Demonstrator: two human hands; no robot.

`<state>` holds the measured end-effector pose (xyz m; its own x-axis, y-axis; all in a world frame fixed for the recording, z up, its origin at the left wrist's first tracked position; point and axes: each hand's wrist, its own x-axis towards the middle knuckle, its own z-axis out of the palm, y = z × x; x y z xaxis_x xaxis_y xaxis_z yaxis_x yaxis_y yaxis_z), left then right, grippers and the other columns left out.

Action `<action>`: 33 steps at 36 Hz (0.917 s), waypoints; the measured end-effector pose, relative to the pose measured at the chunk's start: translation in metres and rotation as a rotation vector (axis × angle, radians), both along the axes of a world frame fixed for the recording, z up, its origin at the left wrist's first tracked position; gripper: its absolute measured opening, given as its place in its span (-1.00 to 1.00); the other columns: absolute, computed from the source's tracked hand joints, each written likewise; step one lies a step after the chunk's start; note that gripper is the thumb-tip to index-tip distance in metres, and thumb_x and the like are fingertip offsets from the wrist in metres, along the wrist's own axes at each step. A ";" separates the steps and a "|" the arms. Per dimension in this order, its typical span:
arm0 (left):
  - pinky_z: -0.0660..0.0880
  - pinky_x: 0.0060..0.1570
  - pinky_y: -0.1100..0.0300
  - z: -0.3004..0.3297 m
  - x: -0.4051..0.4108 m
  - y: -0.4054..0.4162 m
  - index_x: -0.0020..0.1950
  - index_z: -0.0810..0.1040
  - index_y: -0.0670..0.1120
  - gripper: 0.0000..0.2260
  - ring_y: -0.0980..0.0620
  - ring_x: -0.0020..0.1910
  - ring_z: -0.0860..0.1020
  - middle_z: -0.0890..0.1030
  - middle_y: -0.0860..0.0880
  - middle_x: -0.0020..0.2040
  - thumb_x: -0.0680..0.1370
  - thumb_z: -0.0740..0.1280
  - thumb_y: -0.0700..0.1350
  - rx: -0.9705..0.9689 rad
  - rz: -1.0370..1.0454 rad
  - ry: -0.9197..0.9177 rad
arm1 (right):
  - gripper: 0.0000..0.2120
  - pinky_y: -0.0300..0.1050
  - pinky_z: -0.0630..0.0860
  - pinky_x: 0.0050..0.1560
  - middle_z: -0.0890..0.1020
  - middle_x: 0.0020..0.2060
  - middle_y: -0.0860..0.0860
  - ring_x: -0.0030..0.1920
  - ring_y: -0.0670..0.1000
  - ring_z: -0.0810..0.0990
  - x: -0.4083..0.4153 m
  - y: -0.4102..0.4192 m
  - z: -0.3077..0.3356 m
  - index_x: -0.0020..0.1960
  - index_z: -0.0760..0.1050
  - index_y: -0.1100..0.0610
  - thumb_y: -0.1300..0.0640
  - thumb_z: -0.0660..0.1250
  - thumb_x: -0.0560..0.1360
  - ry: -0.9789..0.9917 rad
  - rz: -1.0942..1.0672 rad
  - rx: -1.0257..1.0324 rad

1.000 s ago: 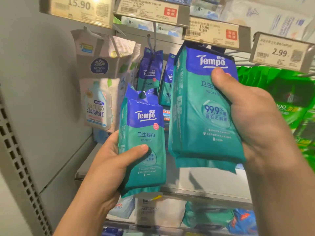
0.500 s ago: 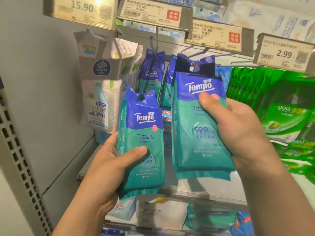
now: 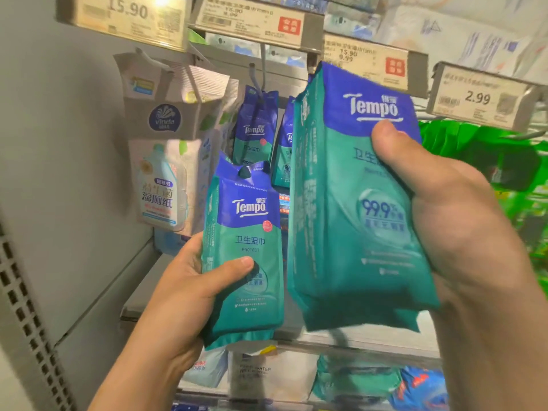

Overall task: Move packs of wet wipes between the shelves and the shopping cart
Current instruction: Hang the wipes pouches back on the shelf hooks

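Two Tempo packs are in hand before the hanging display, one per hand. At far left, white Vinda packs (image 3: 166, 161) hang on a hook beside the grey side panel (image 3: 59, 173). The left hand (image 3: 184, 295) grips the small pack (image 3: 243, 256) low down, thumb across its front and fingers hidden behind it; the pack stands upright, its punched hang-hole at the top clear of any hook. Behind it, more hung packs (image 3: 255, 129) sit on a peg (image 3: 262, 75) under the price tags (image 3: 255, 22). The right hand (image 3: 462, 221) holds the large pack (image 3: 355, 203) from its right edge, thumb pressed just under the logo — the pack is raised near the tags and tilted slightly. Green packs (image 3: 480, 161) hang at far right. No cart is in view.

Whether the packs are going onto the pegs or coming off cannot be told. If hanging, a good approach is one pack at a time — bring the hang-hole level with the peg tip, keep the pack square to the peg, and slide it back. The grip low on the pack leaves the hole free.
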<state>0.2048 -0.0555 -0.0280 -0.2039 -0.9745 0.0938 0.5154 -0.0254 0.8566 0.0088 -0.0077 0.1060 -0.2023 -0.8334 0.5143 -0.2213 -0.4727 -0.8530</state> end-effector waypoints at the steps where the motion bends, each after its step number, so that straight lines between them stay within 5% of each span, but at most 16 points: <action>1: 0.68 -0.10 -0.12 0.000 0.000 0.000 0.26 0.60 -0.09 -0.48 -0.25 -0.01 0.71 0.72 -0.19 0.09 0.30 0.48 -0.24 0.001 0.000 0.002 | -0.51 -0.19 0.60 -0.06 0.71 0.01 0.11 -0.19 -0.22 0.62 0.006 0.001 0.002 0.16 0.61 0.23 -0.19 0.32 0.53 -0.023 0.002 -0.018; 3: 0.68 -0.07 -0.15 0.002 0.000 0.001 0.25 0.60 -0.09 -0.49 -0.25 -0.01 0.71 0.72 -0.19 0.09 0.29 0.48 -0.24 0.001 0.005 -0.003 | -0.53 -0.15 0.60 -0.09 0.71 0.01 0.12 -0.22 -0.20 0.63 0.012 0.003 0.004 0.12 0.63 0.24 -0.17 0.34 0.53 -0.045 0.007 -0.048; 6: 0.64 0.01 -0.20 0.002 0.002 0.001 0.26 0.61 -0.06 -0.48 -0.27 0.02 0.71 0.72 -0.19 0.10 0.30 0.48 -0.24 0.009 0.010 -0.007 | -0.72 -0.05 0.65 -0.31 0.73 -0.27 0.16 -0.35 0.02 0.68 0.021 0.006 0.000 -0.09 0.65 0.28 0.04 0.39 0.55 -0.284 0.093 0.050; 9: 0.67 -0.10 -0.14 0.003 0.004 0.002 0.26 0.61 -0.05 -0.48 -0.25 0.00 0.71 0.72 -0.18 0.10 0.29 0.48 -0.24 0.017 0.008 -0.004 | -0.78 -0.09 0.62 -0.39 0.72 -0.31 0.11 -0.38 0.04 0.69 0.026 0.002 -0.006 -0.16 0.65 0.22 0.10 0.38 0.56 -0.314 0.099 0.062; 15: 0.67 -0.23 0.00 0.005 0.006 0.003 0.25 0.61 -0.05 -0.44 -0.17 -0.07 0.73 0.73 -0.18 0.09 0.28 0.55 -0.32 0.022 0.014 -0.004 | -0.86 -0.10 0.62 -0.31 0.75 -0.23 0.07 -0.30 0.02 0.71 0.025 -0.017 -0.011 -0.04 0.66 0.19 0.11 0.40 0.56 -0.282 -0.006 0.000; 22: 0.68 -0.16 -0.06 0.002 0.009 0.002 0.20 0.64 -0.03 -0.47 -0.19 -0.05 0.72 0.73 -0.18 0.08 0.27 0.54 -0.34 0.019 0.019 -0.024 | -0.82 -0.15 0.59 -0.30 0.73 -0.26 -0.01 -0.31 -0.06 0.67 0.010 -0.031 -0.024 -0.01 0.65 0.17 0.05 0.44 0.54 -0.214 -0.139 0.013; 27: 0.67 -0.15 -0.07 -0.001 0.008 0.001 0.20 0.63 -0.05 -0.55 -0.20 -0.06 0.72 0.73 -0.19 0.07 0.32 0.46 -0.27 0.026 0.032 -0.011 | -0.85 -0.05 0.63 -0.11 0.74 -0.19 -0.05 -0.21 -0.07 0.68 0.003 -0.040 -0.037 -0.03 0.65 0.10 0.02 0.47 0.53 -0.095 -0.220 -0.011; 33: 0.68 -0.13 -0.08 0.000 0.007 0.002 0.25 0.60 -0.06 -0.53 -0.21 -0.04 0.72 0.73 -0.18 0.07 0.34 0.45 -0.26 0.015 0.025 -0.013 | -0.78 0.17 0.67 0.05 0.75 -0.08 0.02 -0.07 0.04 0.73 0.003 -0.047 -0.053 0.06 0.61 0.09 0.01 0.49 0.49 -0.178 -0.144 0.023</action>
